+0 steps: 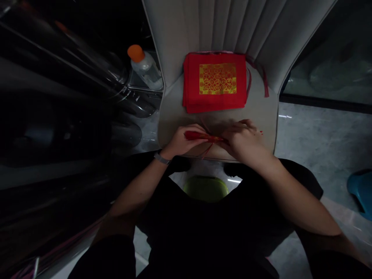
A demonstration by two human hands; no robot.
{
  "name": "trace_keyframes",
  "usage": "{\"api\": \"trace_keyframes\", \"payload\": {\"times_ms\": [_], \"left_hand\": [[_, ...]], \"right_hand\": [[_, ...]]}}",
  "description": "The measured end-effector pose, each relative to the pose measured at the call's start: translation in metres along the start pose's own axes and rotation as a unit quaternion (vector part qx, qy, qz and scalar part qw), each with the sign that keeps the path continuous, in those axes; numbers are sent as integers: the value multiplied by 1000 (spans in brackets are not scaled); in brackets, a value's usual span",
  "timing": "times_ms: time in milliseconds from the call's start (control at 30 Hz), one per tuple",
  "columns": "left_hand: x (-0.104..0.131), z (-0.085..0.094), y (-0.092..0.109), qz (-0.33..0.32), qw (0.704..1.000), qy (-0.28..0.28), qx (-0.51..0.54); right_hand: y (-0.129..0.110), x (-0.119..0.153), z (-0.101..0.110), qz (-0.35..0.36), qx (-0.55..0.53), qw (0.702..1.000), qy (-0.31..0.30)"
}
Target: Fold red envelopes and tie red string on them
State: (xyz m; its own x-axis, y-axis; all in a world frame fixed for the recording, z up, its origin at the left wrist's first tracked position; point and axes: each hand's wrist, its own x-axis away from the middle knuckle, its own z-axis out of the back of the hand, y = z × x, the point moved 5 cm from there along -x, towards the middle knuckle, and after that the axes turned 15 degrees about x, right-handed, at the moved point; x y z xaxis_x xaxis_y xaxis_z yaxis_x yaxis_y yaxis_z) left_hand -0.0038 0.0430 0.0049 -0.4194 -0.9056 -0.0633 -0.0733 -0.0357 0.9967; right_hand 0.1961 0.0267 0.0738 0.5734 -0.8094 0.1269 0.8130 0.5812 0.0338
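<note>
Between my two hands, low over the chair seat, is a red drawstring pouch point(197, 135) seen edge-on, with thin red strings hanging from its middle. My left hand point(183, 140) grips its left end between thumb and fingers. Closed around the right end is my right hand point(247, 141), its knuckles hiding that part of the pouch. Just beyond my hands lies a stack of flat red pouches point(193, 97), the top one bearing a gold square pattern. Dark red ribbons point(266, 83) trail from the stack's right side.
The pale chair seat point(171, 112) has a ribbed backrest point(209, 23) behind the stack. A clear bottle with an orange cap point(147, 71) stands left of the chair. Something green point(206, 188) shows below, between my legs. A blue object point(362, 193) is at the far right.
</note>
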Motion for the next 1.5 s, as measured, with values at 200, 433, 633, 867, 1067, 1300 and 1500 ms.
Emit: {"api": "trace_keyframes", "payload": {"times_ms": [200,433,633,867,1067,1300,1500], "left_hand": [[2,2,2,32,999,-9,8],[5,-5,9,33,999,-31,-19],[9,-8,12,42,999,-9,-30],[10,-7,18,57,998,-7,12],[5,-7,16,-9,1000,11,-22],[2,-16,0,-22,1000,5,12],[3,-16,-5,-26,999,40,-2]], "right_hand": [[-4,-2,7,-17,25,1000,4],[-6,-2,1,-4,32,998,-58],[5,0,13,14,-31,990,-138],[23,2,11,18,-239,962,-133],[21,2,10,-12,-90,996,-12],[7,-6,-6,-31,52,998,8],[-8,-10,-4,-44,62,997,-33]]}}
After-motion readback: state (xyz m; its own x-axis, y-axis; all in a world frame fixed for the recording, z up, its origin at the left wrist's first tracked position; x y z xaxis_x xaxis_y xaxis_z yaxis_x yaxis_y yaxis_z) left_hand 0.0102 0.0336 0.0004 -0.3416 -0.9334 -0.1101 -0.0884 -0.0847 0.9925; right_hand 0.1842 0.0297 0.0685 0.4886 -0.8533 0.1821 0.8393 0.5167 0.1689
